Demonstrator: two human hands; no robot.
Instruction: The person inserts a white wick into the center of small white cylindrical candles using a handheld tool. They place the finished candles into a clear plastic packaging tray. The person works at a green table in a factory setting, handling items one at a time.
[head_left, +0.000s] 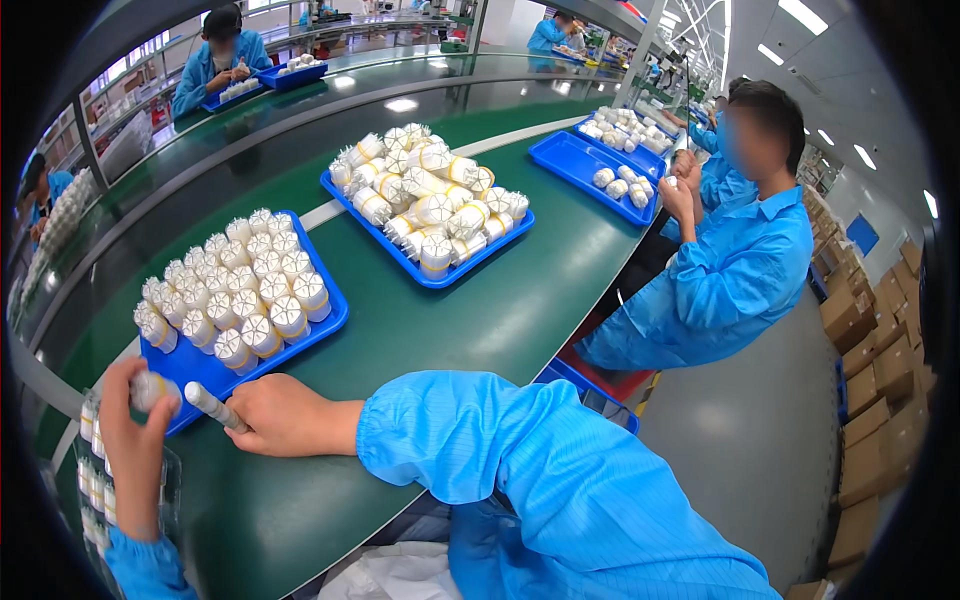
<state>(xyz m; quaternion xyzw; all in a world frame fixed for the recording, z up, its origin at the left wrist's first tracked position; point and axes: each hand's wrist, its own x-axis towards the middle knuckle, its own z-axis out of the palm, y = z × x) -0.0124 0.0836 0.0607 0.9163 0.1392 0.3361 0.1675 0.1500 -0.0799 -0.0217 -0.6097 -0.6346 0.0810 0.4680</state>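
Note:
At the lower left, my left hand (132,430) has its fingers curled round a white round bundle (155,391), slightly blurred. My right hand (288,414) grips a thin whitish rod (212,405) whose end points toward that bundle, a small gap apart. Just beyond both hands lies a blue tray (335,309) with rows of upright white bundles (245,282), many with a yellow band round them. The bundles' ends look divided into wedges. My right hand hides part of the rod.
A second blue tray (437,281) holds a heap of similar bundles on the green table (430,345). Clear packs of white pieces (92,480) lie by my left forearm. To the right a co-worker (715,260) sits by another tray (565,160). Cardboard boxes (870,430) stand beyond.

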